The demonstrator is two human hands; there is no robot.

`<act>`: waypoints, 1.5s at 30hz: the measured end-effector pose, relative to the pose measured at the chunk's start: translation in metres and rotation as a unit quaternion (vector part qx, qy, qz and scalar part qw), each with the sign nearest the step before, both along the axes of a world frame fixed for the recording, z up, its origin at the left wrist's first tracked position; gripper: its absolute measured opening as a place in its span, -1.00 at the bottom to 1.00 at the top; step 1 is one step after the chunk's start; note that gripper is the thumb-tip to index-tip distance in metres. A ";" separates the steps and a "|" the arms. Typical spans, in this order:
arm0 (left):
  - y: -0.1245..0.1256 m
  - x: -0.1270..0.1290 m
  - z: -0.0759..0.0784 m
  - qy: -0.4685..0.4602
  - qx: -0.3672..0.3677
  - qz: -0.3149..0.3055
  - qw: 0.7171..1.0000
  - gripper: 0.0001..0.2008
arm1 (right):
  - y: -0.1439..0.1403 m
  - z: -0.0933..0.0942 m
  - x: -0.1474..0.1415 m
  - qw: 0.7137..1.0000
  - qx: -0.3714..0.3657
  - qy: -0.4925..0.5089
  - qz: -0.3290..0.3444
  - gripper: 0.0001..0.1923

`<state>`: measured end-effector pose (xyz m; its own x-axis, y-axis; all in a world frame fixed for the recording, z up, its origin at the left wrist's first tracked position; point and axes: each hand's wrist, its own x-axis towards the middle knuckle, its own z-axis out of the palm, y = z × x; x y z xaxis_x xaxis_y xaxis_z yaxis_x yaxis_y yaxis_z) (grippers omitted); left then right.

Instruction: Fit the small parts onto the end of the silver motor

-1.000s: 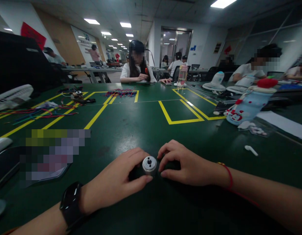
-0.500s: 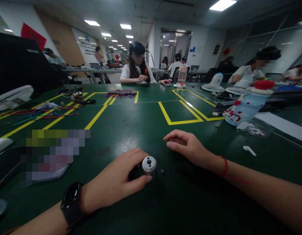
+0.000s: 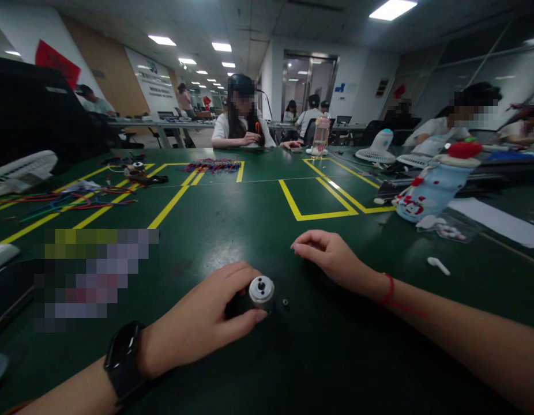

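Observation:
My left hand (image 3: 206,314) has its thumb and fingers wrapped round a small silver motor (image 3: 261,289), which stands upright on the green table. The motor's round top has a dark centre and small holes. Just right of it lies a tiny metal ring-like part (image 3: 285,302), apart from both hands. Beyond that, my right hand (image 3: 325,252) rests near the tabletop with fingers curled and thumb pressed to the fingertips. What they hold, if anything, is hidden.
A blue bottle (image 3: 437,184), a bag of small pieces (image 3: 448,230) and a white earbud (image 3: 439,266) lie to the right. Coloured wires (image 3: 81,199) spread at left, more wires (image 3: 213,166) farther back. A person (image 3: 241,124) sits opposite.
My right thumb and fingertips have come closer together, and that hand has shifted slightly. My left hand stays on the motor. The small ring-like part has not moved on the table.

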<state>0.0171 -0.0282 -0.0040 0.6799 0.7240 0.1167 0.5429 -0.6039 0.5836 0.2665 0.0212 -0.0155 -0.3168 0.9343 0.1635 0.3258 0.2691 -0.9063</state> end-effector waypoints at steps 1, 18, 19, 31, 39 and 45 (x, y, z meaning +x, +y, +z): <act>0.000 0.000 0.000 0.000 0.001 0.000 1.000 -0.86 | -0.002 0.002 0.000 0.999 0.011 -0.031 0.026 -0.84; 0.001 -0.002 -0.004 0.010 0.021 0.002 1.000 -0.84 | -0.033 0.024 -0.031 0.972 0.206 -0.025 0.108 -0.89; 0.000 -0.002 -0.004 0.011 0.025 0.003 1.000 -0.84 | -0.035 0.026 -0.034 0.971 0.210 -0.026 0.110 -0.90; -0.002 -0.001 0.000 0.009 0.035 0.000 0.999 -0.84 | -0.041 0.034 -0.036 0.971 0.176 -0.053 0.151 -0.85; 0.000 0.004 0.001 0.006 -0.003 0.001 1.000 -0.86 | 0.001 0.017 -0.001 0.989 0.134 -0.059 0.013 -0.83; 0.001 0.004 0.000 0.005 -0.011 0.000 1.000 -0.85 | 0.047 -0.011 0.030 0.991 0.060 -0.003 -0.120 -0.66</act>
